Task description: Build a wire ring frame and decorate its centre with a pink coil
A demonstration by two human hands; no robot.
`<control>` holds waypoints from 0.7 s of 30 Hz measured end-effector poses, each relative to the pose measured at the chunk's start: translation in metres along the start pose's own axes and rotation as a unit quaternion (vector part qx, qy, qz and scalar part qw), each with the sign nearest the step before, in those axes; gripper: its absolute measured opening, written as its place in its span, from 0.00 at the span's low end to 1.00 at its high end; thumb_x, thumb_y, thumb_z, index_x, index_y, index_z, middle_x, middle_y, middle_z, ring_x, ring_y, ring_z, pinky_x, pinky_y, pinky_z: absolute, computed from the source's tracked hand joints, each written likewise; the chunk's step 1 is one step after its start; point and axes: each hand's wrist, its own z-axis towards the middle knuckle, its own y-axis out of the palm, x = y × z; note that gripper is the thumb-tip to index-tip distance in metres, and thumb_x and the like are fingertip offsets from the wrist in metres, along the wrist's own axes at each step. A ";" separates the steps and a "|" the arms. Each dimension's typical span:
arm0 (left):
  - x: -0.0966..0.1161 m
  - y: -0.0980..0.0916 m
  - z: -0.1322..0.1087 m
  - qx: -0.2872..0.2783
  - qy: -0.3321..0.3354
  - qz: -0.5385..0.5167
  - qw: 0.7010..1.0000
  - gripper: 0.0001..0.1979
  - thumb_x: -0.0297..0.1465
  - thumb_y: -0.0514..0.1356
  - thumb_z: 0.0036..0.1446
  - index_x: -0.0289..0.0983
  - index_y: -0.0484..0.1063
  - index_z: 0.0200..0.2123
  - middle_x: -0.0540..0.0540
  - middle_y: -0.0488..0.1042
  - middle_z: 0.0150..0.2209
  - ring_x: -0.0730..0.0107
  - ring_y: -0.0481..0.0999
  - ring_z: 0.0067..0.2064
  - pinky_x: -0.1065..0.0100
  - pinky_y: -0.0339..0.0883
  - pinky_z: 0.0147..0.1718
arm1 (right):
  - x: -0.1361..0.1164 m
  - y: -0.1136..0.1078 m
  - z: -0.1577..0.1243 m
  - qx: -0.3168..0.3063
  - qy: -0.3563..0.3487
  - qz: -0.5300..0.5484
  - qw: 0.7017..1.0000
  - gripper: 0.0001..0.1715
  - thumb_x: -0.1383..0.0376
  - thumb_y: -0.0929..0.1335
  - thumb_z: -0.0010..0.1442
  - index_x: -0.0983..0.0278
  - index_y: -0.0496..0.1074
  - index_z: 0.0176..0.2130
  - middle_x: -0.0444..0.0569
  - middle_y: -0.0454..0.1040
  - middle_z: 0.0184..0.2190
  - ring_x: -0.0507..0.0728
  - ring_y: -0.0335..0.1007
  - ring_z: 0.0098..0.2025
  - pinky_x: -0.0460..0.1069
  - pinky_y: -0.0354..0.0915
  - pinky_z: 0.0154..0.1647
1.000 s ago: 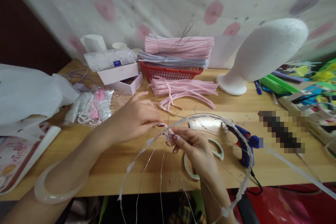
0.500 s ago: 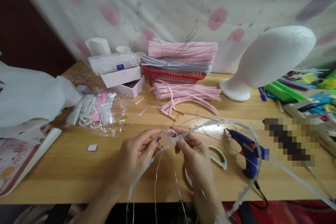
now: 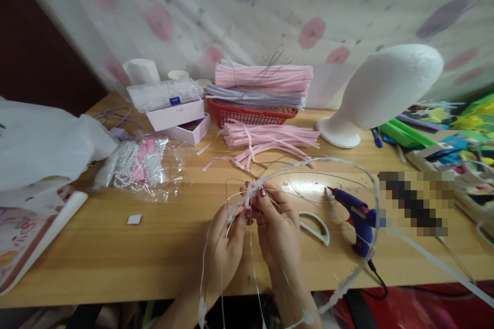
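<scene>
A large hoop of wire wrapped in whitish strip (image 3: 373, 180) stretches from my fingers toward the glue gun and back to the table's front edge. Both hands meet at its far left stretch. My left hand (image 3: 226, 241) is closed round the hoop from below, fingers partly hidden. Thumb and fingers of my right hand (image 3: 280, 231) pinch the hoop at a small pinkish wrapped spot (image 3: 250, 193). Several thin loose wires (image 3: 254, 277) hang down from there and fan out to the right. Under my right hand lies a pair of scissors, with one pale green handle (image 3: 316, 229) showing.
A blue glue gun (image 3: 357, 216) lies on the right. Behind stand a white foam head (image 3: 393, 95) and a red basket (image 3: 254, 117) under pink and grey strips. Pink strips (image 3: 270, 136) lie in front of it. A bag of pearl strings (image 3: 141, 164) and white boxes (image 3: 177, 113) are at left.
My hands have come closer together, with the left moving right toward the right hand. The wrapped hoop has shifted and tilted with them, and the view has turned slightly.
</scene>
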 end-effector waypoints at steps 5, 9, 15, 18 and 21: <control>-0.008 -0.007 -0.006 0.000 0.079 0.043 0.996 0.12 0.29 0.63 0.60 0.40 0.73 0.48 0.44 0.80 0.42 0.61 0.81 0.46 0.61 0.75 0.48 | -0.005 -0.003 -0.001 -0.002 -0.038 -0.018 0.999 0.13 0.60 0.81 0.48 0.58 0.83 0.35 0.45 0.84 0.32 0.51 0.80 0.30 0.44 0.75 0.33; -0.011 -0.012 0.001 0.007 0.148 0.086 0.985 0.39 0.35 0.71 0.53 0.39 0.59 0.65 0.35 0.70 0.58 0.51 0.73 0.58 0.52 0.71 0.57 | -0.007 -0.002 -0.003 -0.018 -0.037 -0.050 0.998 0.13 0.59 0.81 0.49 0.57 0.84 0.36 0.45 0.84 0.36 0.52 0.81 0.37 0.45 0.77 0.42; -0.014 -0.006 0.002 -0.030 0.189 0.035 0.981 0.36 0.25 0.58 0.61 0.42 0.53 0.71 0.37 0.64 0.68 0.53 0.65 0.67 0.50 0.62 0.66 | -0.005 0.006 -0.002 0.000 -0.007 0.018 1.000 0.16 0.60 0.83 0.43 0.59 0.84 0.34 0.44 0.84 0.33 0.50 0.79 0.33 0.46 0.77 0.39; -0.013 -0.011 -0.001 -0.084 0.135 -0.084 0.984 0.34 0.22 0.52 0.61 0.46 0.58 0.70 0.45 0.64 0.69 0.58 0.62 0.70 0.54 0.58 0.69 | -0.002 0.008 0.001 0.003 0.009 0.043 0.999 0.17 0.61 0.83 0.41 0.59 0.83 0.34 0.44 0.83 0.33 0.50 0.78 0.30 0.47 0.77 0.36; -0.009 -0.016 -0.001 -0.105 0.001 -0.159 0.982 0.26 0.27 0.49 0.69 0.48 0.64 0.67 0.48 0.66 0.68 0.62 0.66 0.69 0.59 0.62 0.67 | 0.003 0.009 0.003 0.027 -0.004 0.036 0.999 0.17 0.61 0.83 0.40 0.60 0.84 0.33 0.45 0.83 0.34 0.51 0.79 0.33 0.46 0.76 0.38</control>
